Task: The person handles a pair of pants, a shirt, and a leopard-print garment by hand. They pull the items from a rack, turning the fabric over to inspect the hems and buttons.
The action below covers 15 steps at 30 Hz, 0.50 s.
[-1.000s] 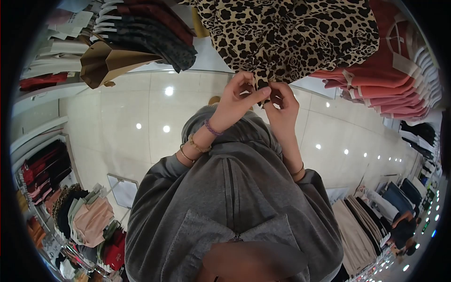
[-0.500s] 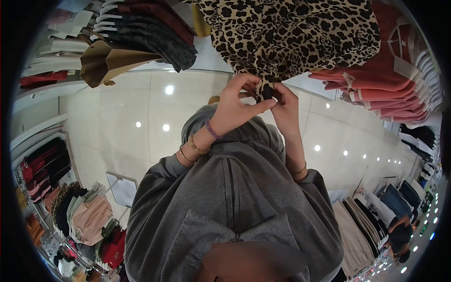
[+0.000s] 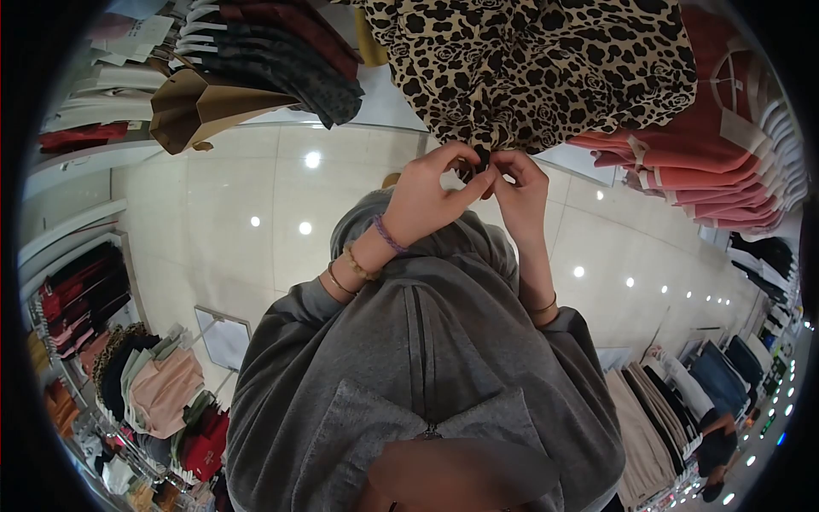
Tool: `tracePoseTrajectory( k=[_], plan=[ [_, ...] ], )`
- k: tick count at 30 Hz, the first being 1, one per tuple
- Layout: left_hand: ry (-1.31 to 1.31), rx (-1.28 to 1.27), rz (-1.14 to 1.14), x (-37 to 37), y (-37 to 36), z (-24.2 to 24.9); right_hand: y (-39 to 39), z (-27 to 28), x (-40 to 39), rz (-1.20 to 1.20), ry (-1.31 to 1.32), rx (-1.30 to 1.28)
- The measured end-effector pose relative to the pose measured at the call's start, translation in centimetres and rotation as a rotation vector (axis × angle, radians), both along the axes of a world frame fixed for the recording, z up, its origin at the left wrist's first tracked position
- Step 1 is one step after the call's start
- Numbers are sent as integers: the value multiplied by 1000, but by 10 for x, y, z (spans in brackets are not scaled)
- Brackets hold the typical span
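A tan garment with black leopard print (image 3: 546, 68) spreads across the top of the head view, its lower part gathered to a narrow bunch. My left hand (image 3: 433, 189), with bracelets on its wrist, is closed on that bunched edge, thumb stretched toward the other hand. From the other side my right hand (image 3: 520, 189) pinches the same edge, fingers bent. The fingertips of both hands almost meet there, and a small dark bit of the cloth shows between them. Exactly what lies under the fingertips is hidden.
Pink garments (image 3: 708, 162) on white hangers hang at right, beside the leopard print. At upper left are dark garments (image 3: 290, 68) and a brown paper bag (image 3: 200, 107). Clothing racks (image 3: 162, 384) stand lower left; trousers (image 3: 640, 427) hang lower right, near another person (image 3: 717, 444).
The strip of leopard cloth that stuck out between my hands is now mostly tucked in or covered by the fingers. My left thumb has drawn back and up slightly.
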<state>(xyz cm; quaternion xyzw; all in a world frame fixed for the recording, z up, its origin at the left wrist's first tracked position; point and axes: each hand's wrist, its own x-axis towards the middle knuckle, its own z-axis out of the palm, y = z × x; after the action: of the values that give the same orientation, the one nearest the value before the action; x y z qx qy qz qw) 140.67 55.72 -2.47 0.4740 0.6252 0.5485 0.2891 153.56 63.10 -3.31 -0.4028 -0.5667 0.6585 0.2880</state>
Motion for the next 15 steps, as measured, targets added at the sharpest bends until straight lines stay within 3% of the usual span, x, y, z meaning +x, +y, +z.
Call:
tracePoseTrajectory(
  k=[2,5,8,15],
  plan=[
    [-20,-33,24,3,-2,5,-1,1,0,-2,44,2],
    [-350,-160,62,3,-3,10,-5,9,-7,-9,-25,56],
    [-439,-163,75,-1,-4,2,-6,12,-10,-18,10,46],
    [-298,-289,22,3,-3,8,-7,10,-5,-58,32,84]
  ],
)
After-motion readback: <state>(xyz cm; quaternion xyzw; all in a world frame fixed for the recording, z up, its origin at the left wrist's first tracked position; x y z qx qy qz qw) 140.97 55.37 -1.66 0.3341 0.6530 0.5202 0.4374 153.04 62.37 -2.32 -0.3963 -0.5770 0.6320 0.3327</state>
